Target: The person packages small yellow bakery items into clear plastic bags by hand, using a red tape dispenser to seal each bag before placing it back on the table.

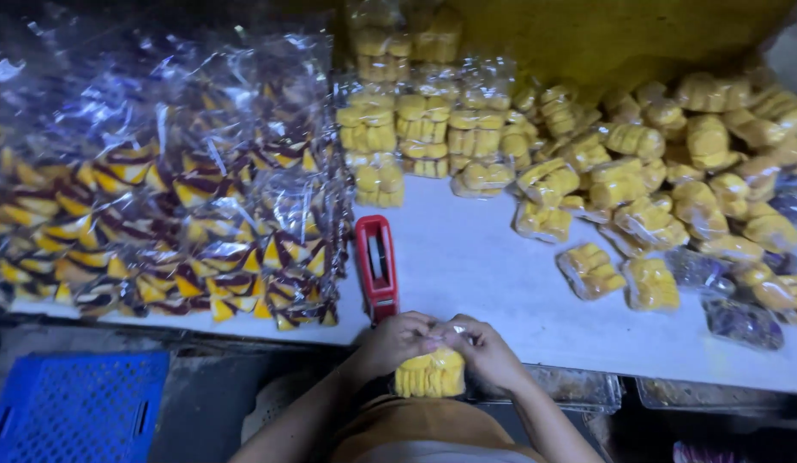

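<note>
Both my hands meet at the near edge of the white table [476, 257]. My left hand [397, 341] and my right hand [482, 350] pinch the top of a small clear bag of yellow snacks [430, 374], which hangs below my fingers in front of the table edge. A red tape dispenser [376, 264] lies on the table just beyond my left hand.
A big heap of clear bags with yellow and dark brown pieces [176, 206] fills the left. Stacked and loose bags of yellow snacks [638, 171] cover the back and right. A blue plastic crate [73, 407] sits low left. Clear trays [578, 386] lie under the table edge.
</note>
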